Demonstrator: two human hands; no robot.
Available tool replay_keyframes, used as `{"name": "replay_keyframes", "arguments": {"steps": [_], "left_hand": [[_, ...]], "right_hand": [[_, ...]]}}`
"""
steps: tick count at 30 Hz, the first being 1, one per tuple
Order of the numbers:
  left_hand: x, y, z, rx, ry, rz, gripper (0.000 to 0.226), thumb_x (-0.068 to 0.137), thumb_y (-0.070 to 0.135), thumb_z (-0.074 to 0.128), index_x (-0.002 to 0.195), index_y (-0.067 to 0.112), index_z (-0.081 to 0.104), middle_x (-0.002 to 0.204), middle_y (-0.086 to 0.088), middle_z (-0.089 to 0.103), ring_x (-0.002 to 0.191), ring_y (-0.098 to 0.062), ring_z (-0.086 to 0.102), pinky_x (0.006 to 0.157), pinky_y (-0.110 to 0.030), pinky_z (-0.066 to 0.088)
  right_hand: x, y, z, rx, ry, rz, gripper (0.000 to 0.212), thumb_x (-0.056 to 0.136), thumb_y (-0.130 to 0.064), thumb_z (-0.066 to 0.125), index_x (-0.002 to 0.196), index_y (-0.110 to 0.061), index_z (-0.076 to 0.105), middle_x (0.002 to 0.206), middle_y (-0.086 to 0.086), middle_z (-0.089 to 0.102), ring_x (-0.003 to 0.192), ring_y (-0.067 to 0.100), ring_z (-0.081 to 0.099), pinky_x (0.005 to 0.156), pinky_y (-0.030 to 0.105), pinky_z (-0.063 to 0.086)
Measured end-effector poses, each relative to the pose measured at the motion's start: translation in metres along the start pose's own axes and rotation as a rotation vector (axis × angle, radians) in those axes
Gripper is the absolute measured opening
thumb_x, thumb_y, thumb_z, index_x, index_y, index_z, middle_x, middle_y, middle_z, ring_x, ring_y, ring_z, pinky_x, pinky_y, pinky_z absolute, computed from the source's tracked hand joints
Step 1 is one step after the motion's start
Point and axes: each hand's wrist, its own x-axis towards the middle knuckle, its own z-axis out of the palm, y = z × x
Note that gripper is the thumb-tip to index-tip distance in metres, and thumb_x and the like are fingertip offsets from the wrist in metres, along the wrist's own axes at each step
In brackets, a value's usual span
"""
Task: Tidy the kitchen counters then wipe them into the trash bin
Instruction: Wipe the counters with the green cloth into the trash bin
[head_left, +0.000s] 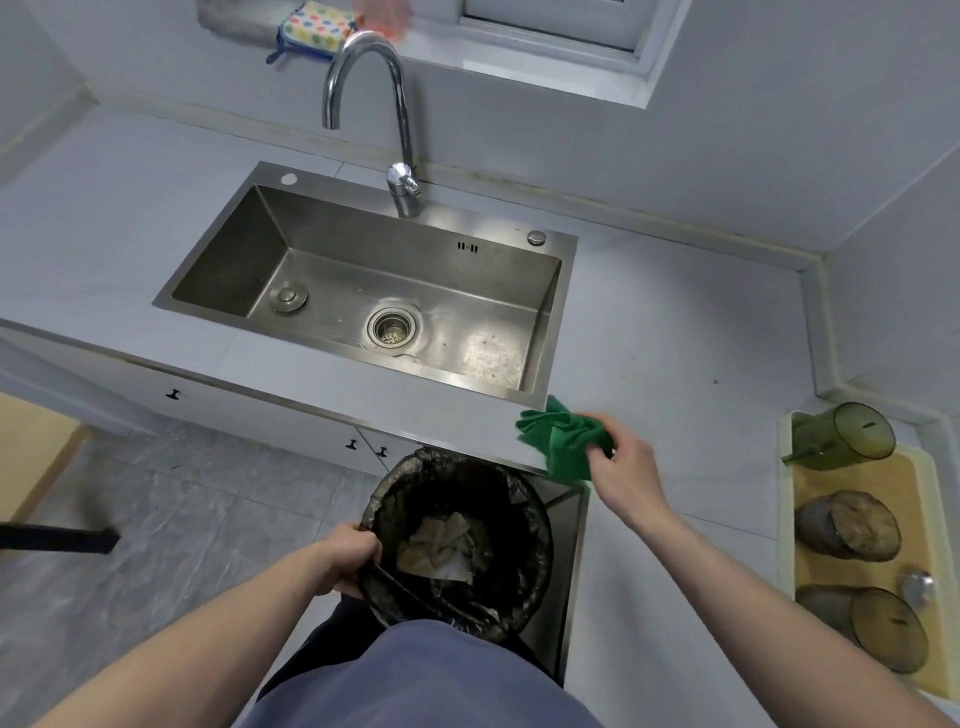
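Head view: the right hand (621, 467) pinches a bunched green cloth (563, 439) at the counter (675, 322) edge beside the sink (566, 312), directly above the trash bin (524, 499) (crumpled paper inside), whose rim the left hand (345, 558) grips with curled fingers, just below that edge, ready for a sweep toward the person.

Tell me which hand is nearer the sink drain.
Right. The right hand holds the green cloth at the counter edge right of the drain; the left hand grips the bin rim below.

Home kitchen: steel sink (363, 291), faucet (374, 104), tiled counter (675, 322), cabinets (249, 415).
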Motion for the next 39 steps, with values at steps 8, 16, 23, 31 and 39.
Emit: {"name": "replay_keyframes", "arguments": {"steps": [8,16,23,31,39], "left_hand": [[0.005,0.001,-0.002,0.014,0.006,-0.007,0.040,0.077,-0.007,0.050,0.115,0.004,0.057,0.114,-0.027,0.064,0.089,-0.042,0.073,0.071,-0.054,0.063],[0.022,-0.006,-0.004,-0.015,-0.002,-0.033,0.053,0.060,0.001,0.053,0.112,0.003,0.061,0.112,-0.031,0.066,0.086,-0.048,0.073,0.068,-0.059,0.062],[0.018,-0.003,0.001,-0.060,0.022,-0.034,0.058,0.057,0.003,0.053,0.114,0.002,0.063,0.117,-0.034,0.065,0.098,-0.049,0.070,0.073,-0.061,0.060],[0.020,-0.008,0.002,-0.089,0.022,-0.036,0.058,0.056,0.003,0.053,0.114,0.003,0.064,0.118,-0.033,0.065,0.098,-0.047,0.070,0.073,-0.061,0.060],[0.009,-0.004,0.004,-0.077,0.011,-0.029,0.046,0.076,-0.005,0.050,0.120,0.005,0.060,0.117,-0.029,0.066,0.094,-0.045,0.072,0.075,-0.059,0.061]], "right_hand": [[0.067,0.032,-0.071,-0.074,0.372,0.123,0.051,0.088,0.000,0.048,0.130,-0.025,0.064,0.124,0.006,0.069,0.113,0.027,0.061,0.103,0.037,0.049],[0.137,0.049,-0.096,-0.176,0.450,0.252,0.048,0.096,-0.004,0.044,0.138,-0.023,0.059,0.131,0.012,0.065,0.121,0.036,0.057,0.105,0.039,0.044],[0.182,0.072,-0.070,-0.381,0.011,0.331,0.051,0.100,-0.013,0.048,0.150,-0.022,0.045,0.156,0.012,0.042,0.140,0.037,0.042,0.115,0.035,0.032],[0.179,0.085,-0.051,-0.483,-0.134,0.255,0.064,0.095,-0.008,0.049,0.155,-0.024,0.036,0.167,0.002,0.020,0.152,0.032,0.021,0.123,0.043,0.022],[0.104,0.060,-0.002,-0.441,-0.198,0.016,0.059,0.091,-0.002,0.051,0.146,-0.025,0.051,0.162,-0.004,0.033,0.150,0.026,0.026,0.122,0.043,0.024]]}}
